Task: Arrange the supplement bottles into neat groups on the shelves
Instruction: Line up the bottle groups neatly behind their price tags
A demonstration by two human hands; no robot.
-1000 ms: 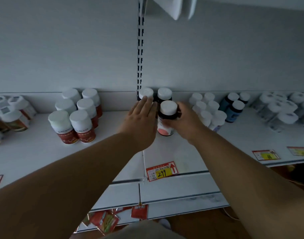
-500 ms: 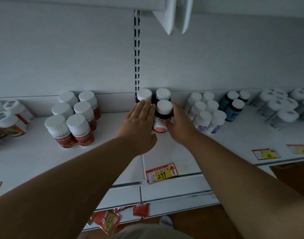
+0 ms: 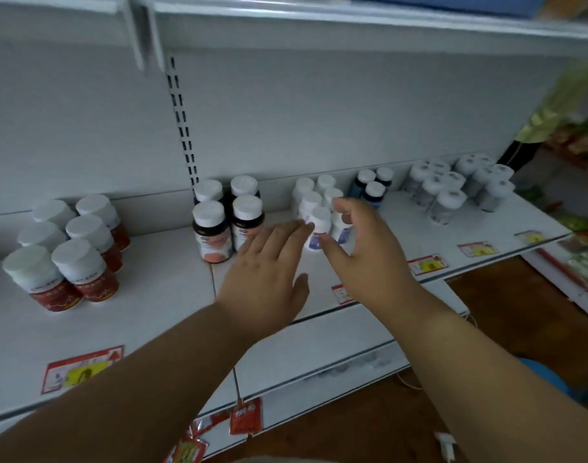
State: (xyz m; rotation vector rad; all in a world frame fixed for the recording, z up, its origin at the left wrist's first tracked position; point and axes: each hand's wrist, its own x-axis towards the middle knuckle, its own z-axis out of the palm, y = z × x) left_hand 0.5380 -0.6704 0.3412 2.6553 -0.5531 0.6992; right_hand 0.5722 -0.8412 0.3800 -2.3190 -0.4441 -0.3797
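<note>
left hand [image 3: 264, 272] flat, right hand [image 3: 362, 243] spread by white bottles [image 3: 319, 217]

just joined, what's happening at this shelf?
A person is tidying supplement bottles into groups on a white shelf. Four dark bottles with pink labels stand in a square block. Both hands now reach for the white bottles with blue labels: the left hand flat beside them, the right hand loosely cupped around the front ones, gripping nothing.

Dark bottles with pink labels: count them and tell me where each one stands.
4, in a square block: front left, front right, back left, back right. None seems hidden.
</note>
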